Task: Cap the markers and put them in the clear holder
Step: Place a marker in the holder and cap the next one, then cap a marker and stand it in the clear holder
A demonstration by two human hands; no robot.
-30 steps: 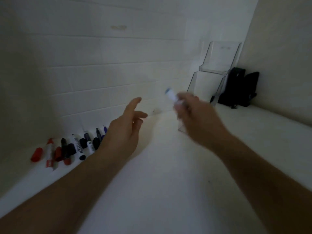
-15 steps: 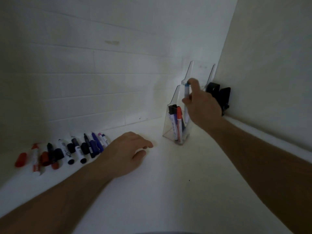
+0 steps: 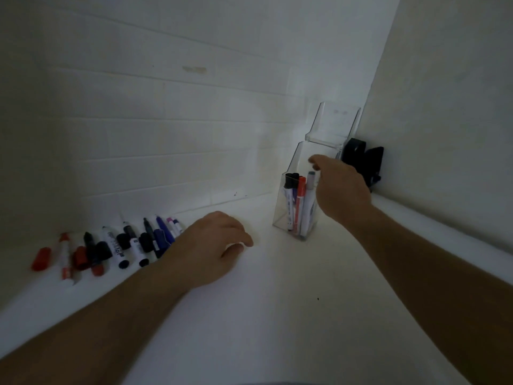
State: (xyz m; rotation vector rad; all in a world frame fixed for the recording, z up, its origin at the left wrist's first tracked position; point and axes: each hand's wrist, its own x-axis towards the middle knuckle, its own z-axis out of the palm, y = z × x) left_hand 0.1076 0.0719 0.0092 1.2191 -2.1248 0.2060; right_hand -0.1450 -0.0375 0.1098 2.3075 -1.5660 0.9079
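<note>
The right hand (image 3: 337, 190) hangs loose over the markers (image 3: 298, 200) in the clear holder (image 3: 291, 218). The left hand (image 3: 211, 245) rests relaxed on the surface (image 3: 277, 315).

No text, brand, number or sign is readable here. A white marker (image 3: 113, 243) in the row lying on the counter (image 3: 249, 315) carries dark lettering along its barrel, but it is too small and blurred to make out. The red marker (image 3: 64, 255) at the left end of that row has a red band with pale marks on it, also illegible. In the clear holder (image 3: 294, 207), the barrel of the marker with a black cap (image 3: 289, 202) shows blue printing that cannot be read.
</note>
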